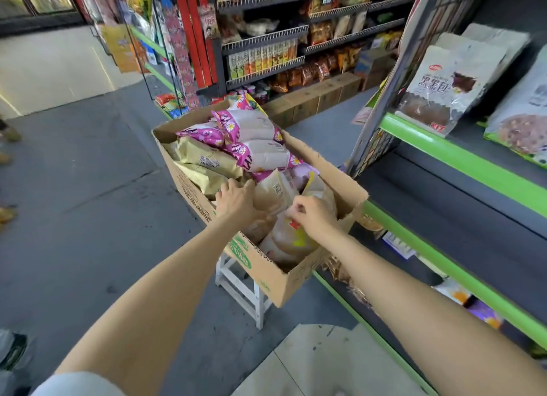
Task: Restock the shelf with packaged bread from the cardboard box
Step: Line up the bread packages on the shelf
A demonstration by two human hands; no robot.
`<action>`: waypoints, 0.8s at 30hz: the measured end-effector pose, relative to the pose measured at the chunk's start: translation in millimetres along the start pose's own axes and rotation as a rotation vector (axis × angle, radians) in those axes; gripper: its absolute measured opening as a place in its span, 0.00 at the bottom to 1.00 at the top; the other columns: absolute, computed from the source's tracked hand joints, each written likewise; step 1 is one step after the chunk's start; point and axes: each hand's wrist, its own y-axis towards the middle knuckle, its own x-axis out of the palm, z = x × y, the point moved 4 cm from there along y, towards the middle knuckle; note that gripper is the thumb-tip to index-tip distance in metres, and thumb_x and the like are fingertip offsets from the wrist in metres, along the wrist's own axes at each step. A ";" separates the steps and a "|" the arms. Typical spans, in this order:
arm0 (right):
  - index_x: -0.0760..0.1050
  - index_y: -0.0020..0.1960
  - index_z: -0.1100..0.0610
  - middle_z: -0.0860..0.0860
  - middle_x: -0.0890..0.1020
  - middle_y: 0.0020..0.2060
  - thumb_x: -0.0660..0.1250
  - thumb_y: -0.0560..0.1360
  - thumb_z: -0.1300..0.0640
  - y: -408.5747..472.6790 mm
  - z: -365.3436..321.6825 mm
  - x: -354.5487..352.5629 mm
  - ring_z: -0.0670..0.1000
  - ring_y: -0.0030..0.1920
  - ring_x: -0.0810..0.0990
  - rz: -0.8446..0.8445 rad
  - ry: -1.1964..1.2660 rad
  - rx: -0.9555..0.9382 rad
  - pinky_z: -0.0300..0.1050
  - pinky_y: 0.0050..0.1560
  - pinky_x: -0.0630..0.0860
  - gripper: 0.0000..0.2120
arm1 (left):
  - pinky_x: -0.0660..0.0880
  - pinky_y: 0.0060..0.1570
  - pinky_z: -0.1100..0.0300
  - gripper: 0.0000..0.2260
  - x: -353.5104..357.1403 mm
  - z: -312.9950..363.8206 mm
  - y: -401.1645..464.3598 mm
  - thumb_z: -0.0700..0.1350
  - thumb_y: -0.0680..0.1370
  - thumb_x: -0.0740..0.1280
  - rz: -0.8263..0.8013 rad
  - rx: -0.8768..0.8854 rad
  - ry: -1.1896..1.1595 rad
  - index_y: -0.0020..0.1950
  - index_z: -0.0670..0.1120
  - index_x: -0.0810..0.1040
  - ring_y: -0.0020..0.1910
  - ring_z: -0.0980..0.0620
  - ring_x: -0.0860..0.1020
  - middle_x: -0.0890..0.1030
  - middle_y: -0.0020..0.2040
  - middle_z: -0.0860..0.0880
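An open cardboard box (284, 280) stands on a white stool and is full of packaged bread. Pink-and-white flowered packs (260, 138) lie on top at the far end, gold packs (207, 159) on the left, tan packs at the near end. My left hand (235, 200) grips the left edge of an upright tan bread pack (272, 193). My right hand (313, 216) has curled fingers pinching the top of another tan pack with red and yellow print (291, 237). The green-edged shelf (461, 162) stands to the right.
On the shelf's upper level stand white-and-brown bread bags (444, 88) and a green-trimmed bag (524, 120). The white stool (239, 283) holds the box up. Snack shelves (266, 40) and cardboard cartons (313, 99) line the far side of the grey floor. A pale flat carton lies near my feet.
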 end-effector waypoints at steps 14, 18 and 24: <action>0.63 0.38 0.57 0.45 0.67 0.33 0.58 0.80 0.55 -39.3 36.0 -151.6 0.49 0.36 0.68 0.816 0.583 0.292 0.44 0.35 0.61 0.13 | 0.66 0.60 0.46 0.33 -125.3 102.0 -31.4 0.60 0.67 0.72 0.647 0.060 -0.518 0.65 0.46 0.65 0.63 0.44 0.69 0.72 0.61 0.46; 0.64 0.37 0.57 0.47 0.69 0.35 0.58 0.81 0.57 -69.5 77.7 -204.5 0.51 0.40 0.68 1.034 0.581 0.418 0.40 0.39 0.60 0.13 | 0.67 0.57 0.45 0.35 -125.7 181.0 -34.4 0.65 0.68 0.69 0.635 0.242 -0.419 0.67 0.48 0.65 0.62 0.41 0.69 0.71 0.61 0.44; 0.73 0.50 0.66 0.57 0.76 0.43 0.55 0.79 0.64 -141.6 152.6 -302.0 0.50 0.44 0.70 1.508 0.633 0.526 0.44 0.48 0.67 0.09 | 0.66 0.56 0.47 0.35 -108.1 315.3 -65.4 0.64 0.67 0.70 0.545 0.445 -0.501 0.67 0.48 0.65 0.62 0.42 0.70 0.72 0.59 0.45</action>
